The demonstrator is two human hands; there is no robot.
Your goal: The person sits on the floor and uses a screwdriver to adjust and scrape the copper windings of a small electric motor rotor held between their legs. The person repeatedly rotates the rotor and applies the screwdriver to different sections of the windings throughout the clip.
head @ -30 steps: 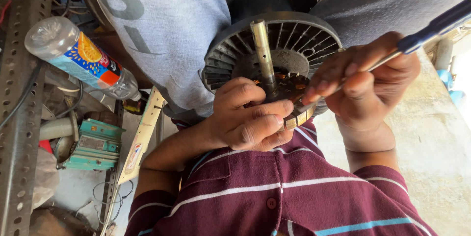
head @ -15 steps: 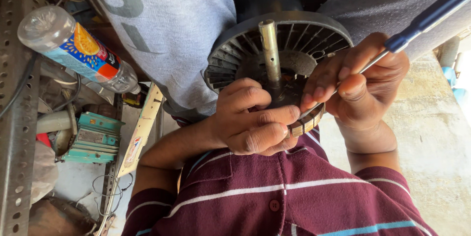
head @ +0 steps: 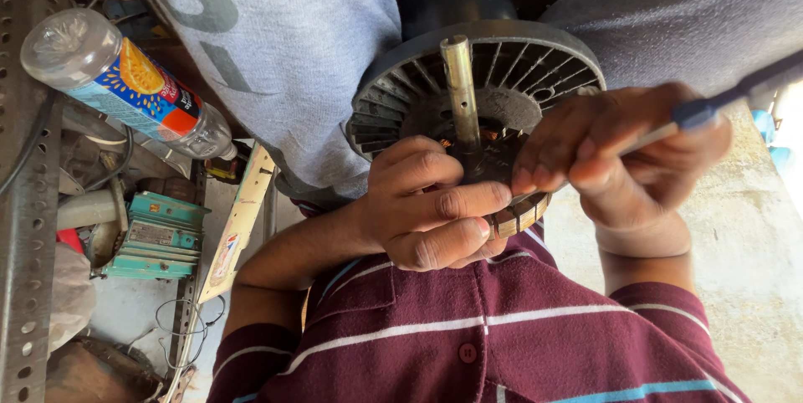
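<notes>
Two hands work: left hand (head: 431, 202) fingers curl around the round black finned motor (head: 477, 102); right hand (head: 623, 160) pinches a blue-handled screwdriver (head: 711, 106).

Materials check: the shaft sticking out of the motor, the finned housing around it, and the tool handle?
Shaft: looks like bare steel, dull with brownish tarnish, and a small cross hole.
Finned housing: dark grey, matte, thin radial ribs; cast metal or moulded plastic, hard to tell.
Tool handle in the right hand: blue, smooth, probably plastic.
The left hand steadies the housing.
</notes>
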